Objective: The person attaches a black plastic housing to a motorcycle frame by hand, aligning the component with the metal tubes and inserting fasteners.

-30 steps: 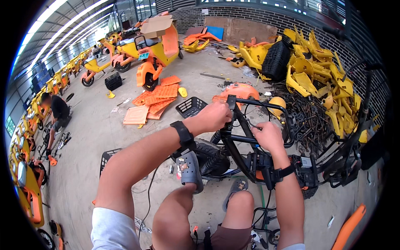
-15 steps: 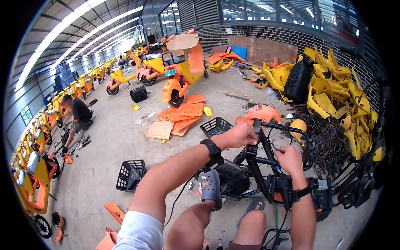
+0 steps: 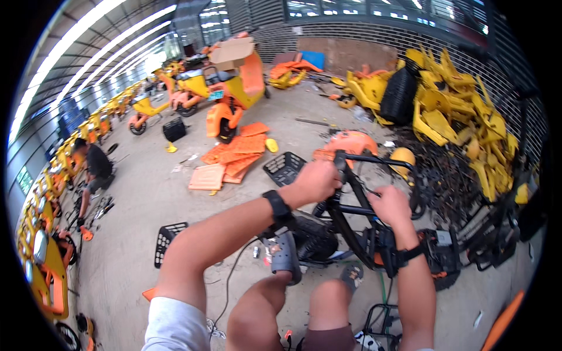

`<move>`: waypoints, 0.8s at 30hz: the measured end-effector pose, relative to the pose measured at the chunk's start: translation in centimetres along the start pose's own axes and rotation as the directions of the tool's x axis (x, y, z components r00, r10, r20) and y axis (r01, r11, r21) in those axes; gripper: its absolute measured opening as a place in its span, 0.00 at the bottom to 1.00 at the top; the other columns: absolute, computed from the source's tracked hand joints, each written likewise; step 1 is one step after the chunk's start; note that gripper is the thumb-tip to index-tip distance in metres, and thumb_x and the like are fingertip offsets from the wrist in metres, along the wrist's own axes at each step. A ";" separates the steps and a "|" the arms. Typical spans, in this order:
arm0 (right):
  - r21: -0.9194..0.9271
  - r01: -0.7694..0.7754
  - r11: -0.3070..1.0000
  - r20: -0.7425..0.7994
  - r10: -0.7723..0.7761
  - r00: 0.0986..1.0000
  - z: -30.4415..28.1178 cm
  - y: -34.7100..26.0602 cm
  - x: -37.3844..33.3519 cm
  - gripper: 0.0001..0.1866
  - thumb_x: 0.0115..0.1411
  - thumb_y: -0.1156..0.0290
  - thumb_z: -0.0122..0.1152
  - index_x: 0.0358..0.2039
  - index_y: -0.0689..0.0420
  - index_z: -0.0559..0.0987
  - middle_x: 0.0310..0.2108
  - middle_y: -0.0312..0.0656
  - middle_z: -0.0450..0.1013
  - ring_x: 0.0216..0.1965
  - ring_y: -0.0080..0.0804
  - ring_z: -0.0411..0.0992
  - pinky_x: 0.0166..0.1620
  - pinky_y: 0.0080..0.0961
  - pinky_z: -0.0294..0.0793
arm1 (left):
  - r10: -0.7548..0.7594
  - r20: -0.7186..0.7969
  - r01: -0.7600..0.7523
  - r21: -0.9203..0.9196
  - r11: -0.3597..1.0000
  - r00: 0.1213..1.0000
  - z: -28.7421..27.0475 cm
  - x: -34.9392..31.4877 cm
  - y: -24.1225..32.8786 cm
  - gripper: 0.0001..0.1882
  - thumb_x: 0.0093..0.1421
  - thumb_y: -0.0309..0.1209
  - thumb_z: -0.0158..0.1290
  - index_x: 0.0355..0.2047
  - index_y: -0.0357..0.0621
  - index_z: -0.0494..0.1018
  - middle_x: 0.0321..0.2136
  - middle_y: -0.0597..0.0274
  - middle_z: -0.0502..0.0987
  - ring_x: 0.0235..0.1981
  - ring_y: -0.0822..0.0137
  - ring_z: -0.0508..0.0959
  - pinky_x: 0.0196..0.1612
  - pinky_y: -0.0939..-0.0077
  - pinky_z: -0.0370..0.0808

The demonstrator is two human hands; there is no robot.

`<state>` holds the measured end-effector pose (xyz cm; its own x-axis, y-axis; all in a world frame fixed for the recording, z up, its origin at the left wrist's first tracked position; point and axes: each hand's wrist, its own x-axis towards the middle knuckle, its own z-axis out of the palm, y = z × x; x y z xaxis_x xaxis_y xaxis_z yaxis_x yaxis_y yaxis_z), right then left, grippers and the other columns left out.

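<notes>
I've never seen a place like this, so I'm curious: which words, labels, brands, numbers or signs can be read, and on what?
None can be read.
Teal plate on the orange-and-yellow scooter: too small and blurred.
White sheet on the brick wall: too small to tell any writing.
Black bike frame: no lettering readable.

Two near hands [image 3: 319,181], two wristbands [image 3: 275,206], two clogs [image 3: 285,257] show.

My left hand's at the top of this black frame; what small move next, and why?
Perhaps draw the thin dark strand gently with your right hand: that hand is at the strand, and your left hand, at the top of the black frame, could steady it.
</notes>
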<state>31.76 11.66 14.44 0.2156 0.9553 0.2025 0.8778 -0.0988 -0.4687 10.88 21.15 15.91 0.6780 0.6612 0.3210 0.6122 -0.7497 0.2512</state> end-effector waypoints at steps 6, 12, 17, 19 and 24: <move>0.024 -0.031 0.999 0.025 0.030 0.999 -0.3 -0.5 -0.2 0.14 0.55 0.59 0.57 0.36 0.53 0.84 0.32 0.52 0.78 0.39 0.51 0.75 0.45 0.42 0.74 | -0.125 -0.051 0.114 -0.177 0.977 0.991 0.0 -0.1 0.1 0.11 0.49 0.33 0.62 0.26 0.36 0.80 0.21 0.48 0.77 0.25 0.53 0.77 0.31 0.64 0.72; 0.021 -0.046 0.999 0.021 0.046 0.999 -0.3 0.4 -0.1 0.15 0.55 0.58 0.57 0.37 0.52 0.84 0.32 0.52 0.78 0.39 0.52 0.75 0.46 0.42 0.74 | -0.105 0.035 0.107 -0.037 0.994 0.994 -1.0 0.2 1.3 0.11 0.53 0.35 0.60 0.29 0.39 0.81 0.27 0.52 0.78 0.31 0.55 0.77 0.36 0.65 0.73; 0.042 -0.060 0.997 0.046 0.058 0.997 -0.4 -0.3 -0.3 0.15 0.55 0.59 0.57 0.37 0.52 0.84 0.32 0.52 0.78 0.39 0.52 0.75 0.46 0.42 0.74 | 0.275 0.006 -0.269 -0.188 0.945 0.961 -1.1 0.0 -1.3 0.08 0.53 0.31 0.60 0.31 0.40 0.81 0.28 0.54 0.77 0.35 0.54 0.76 0.39 0.63 0.72; 0.044 -0.031 0.999 0.025 0.030 0.999 -0.3 -0.1 -0.2 0.14 0.55 0.59 0.57 0.36 0.52 0.84 0.31 0.52 0.78 0.38 0.52 0.75 0.45 0.43 0.74 | 0.299 0.004 -0.292 -0.193 0.937 0.954 -1.2 0.5 -1.7 0.07 0.52 0.30 0.60 0.30 0.41 0.81 0.26 0.55 0.76 0.33 0.54 0.75 0.38 0.62 0.71; 0.023 0.008 1.000 -0.008 -0.008 1.000 -0.3 0.6 0.0 0.14 0.55 0.58 0.57 0.35 0.52 0.84 0.30 0.53 0.78 0.37 0.52 0.76 0.45 0.43 0.74 | 0.200 0.045 -0.188 -0.190 0.964 0.979 -1.6 0.7 -0.6 0.07 0.52 0.30 0.61 0.30 0.41 0.81 0.22 0.57 0.76 0.32 0.55 0.73 0.39 0.63 0.70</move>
<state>32.38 11.52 14.40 0.2122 0.9537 0.2131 0.8693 -0.0846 -0.4871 10.36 21.99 17.49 0.8045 0.4985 0.3229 0.3851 -0.8517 0.3555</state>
